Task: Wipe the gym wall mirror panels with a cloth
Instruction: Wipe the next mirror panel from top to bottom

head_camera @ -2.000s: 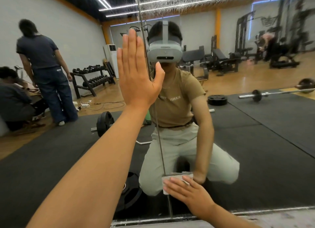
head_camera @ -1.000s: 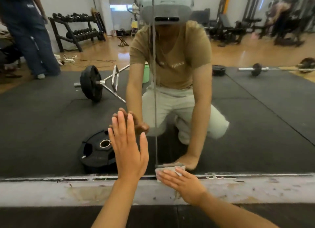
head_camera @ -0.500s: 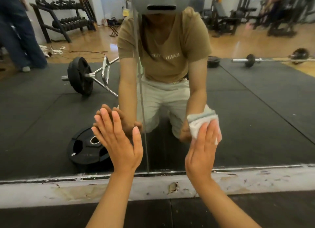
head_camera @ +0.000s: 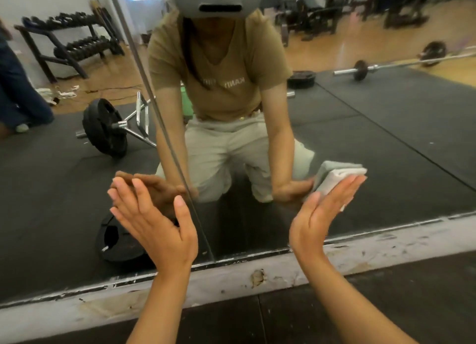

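The wall mirror (head_camera: 386,142) fills the view, with a vertical seam (head_camera: 164,127) between two panels. My left hand (head_camera: 154,222) lies flat with straight fingers on the lower part of the left panel, just left of the seam. My right hand (head_camera: 324,215) presses a folded white cloth (head_camera: 337,181) flat against the lower right panel, fingers straight and angled up to the right. The cloth sticks out above my fingertips. My own kneeling reflection shows behind both hands.
A worn white ledge (head_camera: 257,276) runs under the mirror, chipped near the middle, with black rubber flooring (head_camera: 386,305) below it. Reflected in the glass are a loaded barbell, a weight plate, a dumbbell rack and another person's legs at far left.
My left hand came down from high on the glass to the lower panel. My right hand slid the cloth from the bottom edge at the seam up and right across the right panel.
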A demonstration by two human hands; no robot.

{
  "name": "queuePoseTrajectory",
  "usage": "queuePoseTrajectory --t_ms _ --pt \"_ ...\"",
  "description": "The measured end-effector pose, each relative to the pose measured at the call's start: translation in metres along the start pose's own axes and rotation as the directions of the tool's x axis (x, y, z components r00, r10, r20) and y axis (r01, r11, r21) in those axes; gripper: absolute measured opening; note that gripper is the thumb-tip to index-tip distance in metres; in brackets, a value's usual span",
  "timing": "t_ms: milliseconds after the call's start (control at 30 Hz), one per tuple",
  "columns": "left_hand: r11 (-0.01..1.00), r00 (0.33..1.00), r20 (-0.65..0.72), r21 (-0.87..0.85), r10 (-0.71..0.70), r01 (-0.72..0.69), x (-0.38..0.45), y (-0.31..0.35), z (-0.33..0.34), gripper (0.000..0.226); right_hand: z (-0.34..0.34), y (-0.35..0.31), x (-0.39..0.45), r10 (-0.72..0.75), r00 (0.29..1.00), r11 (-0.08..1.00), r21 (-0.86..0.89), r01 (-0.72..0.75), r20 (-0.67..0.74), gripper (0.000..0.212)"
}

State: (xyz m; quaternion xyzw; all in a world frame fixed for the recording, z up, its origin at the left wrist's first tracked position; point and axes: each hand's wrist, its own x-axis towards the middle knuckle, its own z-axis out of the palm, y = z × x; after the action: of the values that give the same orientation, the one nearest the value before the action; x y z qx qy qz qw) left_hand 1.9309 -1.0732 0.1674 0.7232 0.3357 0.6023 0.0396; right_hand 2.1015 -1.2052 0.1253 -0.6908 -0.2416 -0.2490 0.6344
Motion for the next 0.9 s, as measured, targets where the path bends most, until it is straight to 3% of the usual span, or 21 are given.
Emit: queuePoseTrajectory --t_ms 67,167,233,267,367,433,467,500,533,567,633,667,767,833,900 --pt "0.999 0.999 -0.018 -0.022 -0.039 0.039 0.000 0.010 0.001 0.067 -0.015 0.006 0.043 0.072 0.986 0.997 0.012 -0.071 -0.149 0.056" --pt "0.995 0.994 -0.046 -0.048 -0.095 0.093 0.002 0.026 0.005 0.074 -0.027 0.038 0.056 0.171 0.949 0.985 0.036 -0.168 -0.266 0.055" --pt "0.992 0.992 -0.057 -0.054 -0.115 0.112 0.003 0.032 0.008 0.078 -0.026 0.062 0.044 0.341 0.883 0.940 0.118 -0.320 -0.322 0.057" --pt "0.992 0.991 -0.060 -0.054 -0.119 0.116 0.003 0.033 0.009 0.079 -0.025 0.070 0.035 0.474 0.811 0.880 0.209 -0.426 -0.343 0.057" --pt "0.993 0.991 -0.068 -0.043 -0.115 0.113 0.003 0.031 0.010 0.080 -0.022 0.074 0.025 0.821 0.475 0.570 0.507 -0.647 -0.316 0.055" --pt "0.994 0.992 -0.068 -0.030 -0.108 0.106 0.003 0.030 0.012 0.080 -0.023 0.067 0.037 0.886 0.345 0.464 0.618 -0.635 -0.310 0.052" --pt "0.994 0.992 -0.067 -0.022 -0.105 0.103 0.002 0.029 0.013 0.080 -0.024 0.061 0.044 0.894 0.322 0.449 0.633 -0.631 -0.313 0.052" --pt "0.995 0.992 -0.068 -0.013 -0.103 0.103 0.002 0.029 0.014 0.080 -0.025 0.052 0.050 0.883 0.346 0.469 0.610 -0.639 -0.317 0.052" --pt "0.995 0.992 -0.071 -0.004 -0.104 0.104 0.001 0.028 0.015 0.081 -0.025 0.036 0.053 0.843 0.435 0.536 0.565 -0.628 -0.317 0.053" --pt "0.994 0.991 -0.077 0.003 -0.107 0.107 0.001 0.028 0.015 0.082 -0.023 0.016 0.053 0.763 0.573 0.636 0.509 -0.580 -0.300 0.054" --pt "0.994 0.990 -0.084 0.003 -0.113 0.113 0.001 0.028 0.016 0.082 -0.015 -0.021 0.046 0.454 0.860 0.861 0.363 -0.356 -0.232 0.055" --pt "0.994 0.990 -0.085 0.002 -0.112 0.113 0.001 0.028 0.017 0.082 -0.009 -0.029 0.040 0.281 0.942 0.935 0.275 -0.225 -0.184 0.055" --pt "0.995 0.992 -0.078 -0.002 -0.099 0.100 0.000 0.028 0.015 0.081 -0.001 -0.007 0.017 -0.003 1.000 0.999 0.050 0.004 -0.015 0.058" --pt "0.995 0.992 -0.077 -0.007 -0.096 0.096 0.000 0.026 0.015 0.080 -0.003 0.022 -0.009 -0.025 0.996 1.000 0.000 0.026 0.086 0.060" --pt "0.995 0.992 -0.078 -0.012 -0.095 0.095 0.000 0.024 0.015 0.080 -0.006 0.041 -0.041 0.082 0.986 0.997 -0.013 -0.081 0.145 0.066"
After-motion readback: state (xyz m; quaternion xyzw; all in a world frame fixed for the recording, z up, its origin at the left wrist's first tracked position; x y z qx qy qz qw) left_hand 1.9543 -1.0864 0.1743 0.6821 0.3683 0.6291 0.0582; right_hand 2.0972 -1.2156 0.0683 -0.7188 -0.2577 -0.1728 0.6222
